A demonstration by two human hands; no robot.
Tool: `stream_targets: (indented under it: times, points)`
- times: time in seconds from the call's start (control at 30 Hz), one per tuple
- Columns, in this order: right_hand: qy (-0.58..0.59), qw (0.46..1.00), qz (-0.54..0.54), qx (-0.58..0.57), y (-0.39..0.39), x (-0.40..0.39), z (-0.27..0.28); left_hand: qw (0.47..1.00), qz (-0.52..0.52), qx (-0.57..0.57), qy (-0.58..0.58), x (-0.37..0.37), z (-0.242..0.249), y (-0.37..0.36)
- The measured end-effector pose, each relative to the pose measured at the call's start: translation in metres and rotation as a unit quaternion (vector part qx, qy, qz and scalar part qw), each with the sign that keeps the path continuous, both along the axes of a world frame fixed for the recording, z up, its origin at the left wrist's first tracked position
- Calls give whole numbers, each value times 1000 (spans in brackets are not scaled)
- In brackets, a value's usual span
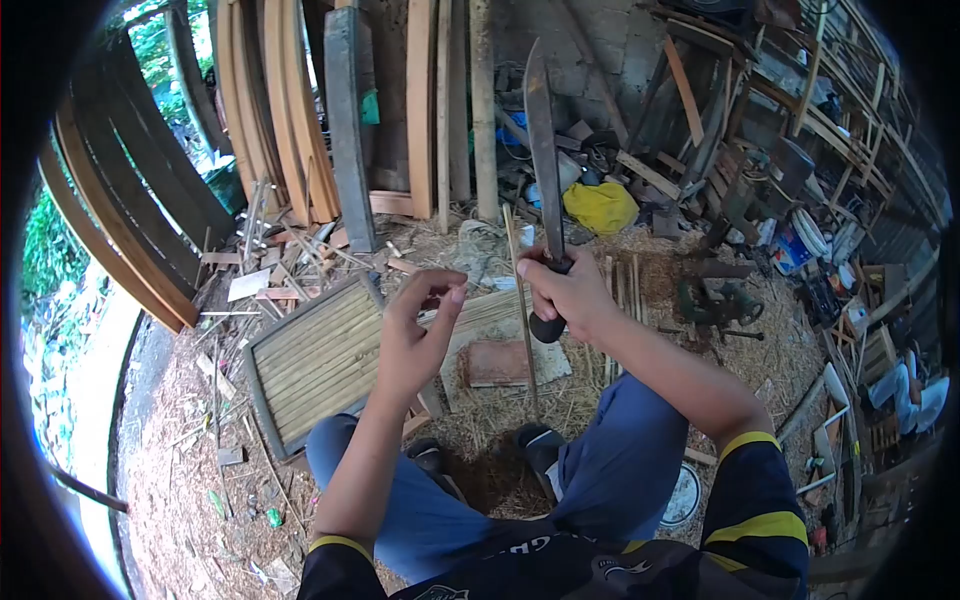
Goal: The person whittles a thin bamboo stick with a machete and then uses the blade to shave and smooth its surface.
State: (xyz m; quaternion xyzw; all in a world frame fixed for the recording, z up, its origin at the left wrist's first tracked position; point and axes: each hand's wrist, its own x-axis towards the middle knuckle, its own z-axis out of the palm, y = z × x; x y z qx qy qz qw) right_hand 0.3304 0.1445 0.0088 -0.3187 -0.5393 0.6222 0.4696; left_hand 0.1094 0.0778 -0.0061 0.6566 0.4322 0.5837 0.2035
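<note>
My right hand is wrapped around the black handle of a machete, its long dark blade pointing up and away from me. A thin bamboo strip stands nearly upright, passing right at this hand's fingertips. My left hand is raised to the left of the strip, fingers curled and tips close to the thumb. Whatever might be in that pinch is too small to make out. Below and between the hands, a reddish-brown block lies on the ground, with a bundle of thin strips just behind it.
A framed panel of bamboo slats leans at my left knee. Long boards stand against the back wall. A yellow bag sits among scraps behind the blade. At right are a rusty metal vise-like tool and a white lid.
</note>
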Motion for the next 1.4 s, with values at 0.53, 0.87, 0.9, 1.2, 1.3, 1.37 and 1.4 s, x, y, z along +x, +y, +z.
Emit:
stream_targets:
  times: [0.53,0.87,0.9,1.2,1.3,1.37,1.4]
  points:
    - [-164,969,80,165,-47,-85,-12,992,42,-85,-81,-44,46,-50]
    - [-103,993,41,36,-54,-86,-21,985,156,51,-50,-65,59,-75]
    - [-93,995,31,16,-54,-84,-21,982,170,69,-48,-67,56,-73]
    - [-56,996,0,-67,-37,-68,-27,961,248,118,-7,-70,31,-62]
    - [-56,995,9,-81,-34,-64,-31,961,253,107,9,-73,32,-64]
    - [-65,994,13,-91,-35,-66,-30,960,262,104,13,-73,35,-67]
    - [-69,993,15,-96,-36,-66,-30,961,258,104,8,-73,35,-68]
